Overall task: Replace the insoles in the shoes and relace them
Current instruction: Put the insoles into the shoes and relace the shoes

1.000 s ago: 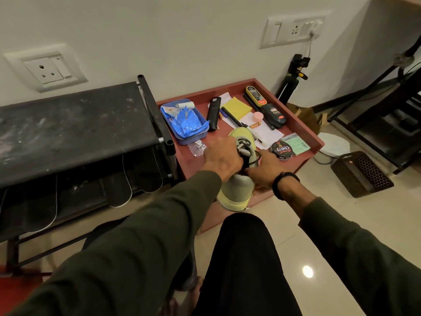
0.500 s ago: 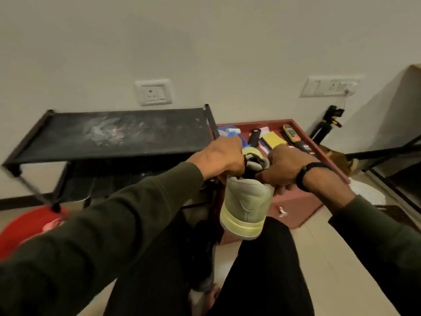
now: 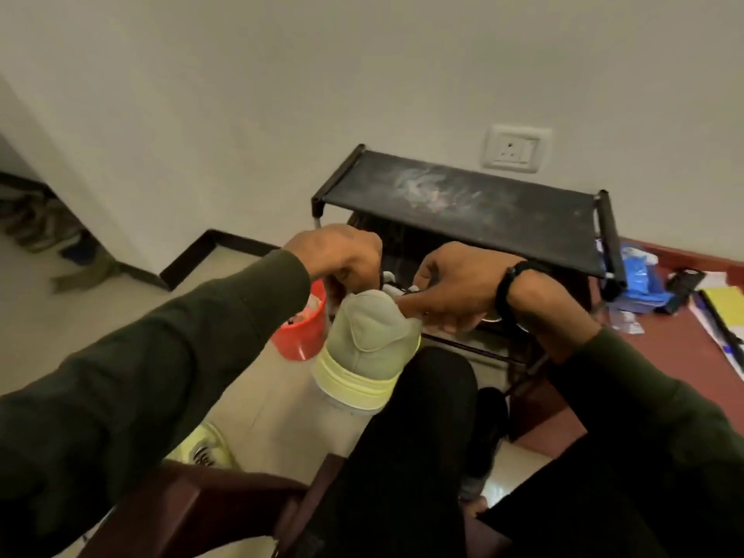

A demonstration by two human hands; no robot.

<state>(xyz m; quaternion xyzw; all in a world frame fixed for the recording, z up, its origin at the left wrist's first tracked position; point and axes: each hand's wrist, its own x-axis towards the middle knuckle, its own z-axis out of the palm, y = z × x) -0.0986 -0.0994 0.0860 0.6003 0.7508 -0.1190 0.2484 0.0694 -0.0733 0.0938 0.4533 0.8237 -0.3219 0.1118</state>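
A pale green shoe [image 3: 368, 348] with a yellow sole stands heel toward me on my knee. My left hand [image 3: 338, 255] grips its collar on the left side, fingers curled over the opening. My right hand [image 3: 455, 292] holds the right side with curled fingers, its thumb lying along the heel top. A bit of white and dark lace [image 3: 396, 283] shows between the two hands; the front of the shoe is hidden behind them. The second shoe [image 3: 205, 449], yellow-green, lies on the floor at lower left, partly behind my left sleeve.
A black shoe rack [image 3: 463, 207] stands against the wall behind the hands. A red bucket [image 3: 302, 336] sits on the floor left of the shoe. A reddish tray [image 3: 680, 336] with blue cloth, papers and tools lies at the right. A dark wooden chair edge [image 3: 193, 505] is below.
The view has swung left, so the rack and tray now sit to the right and a red bucket shows. Both hands keep hold of the shoe on my knee.
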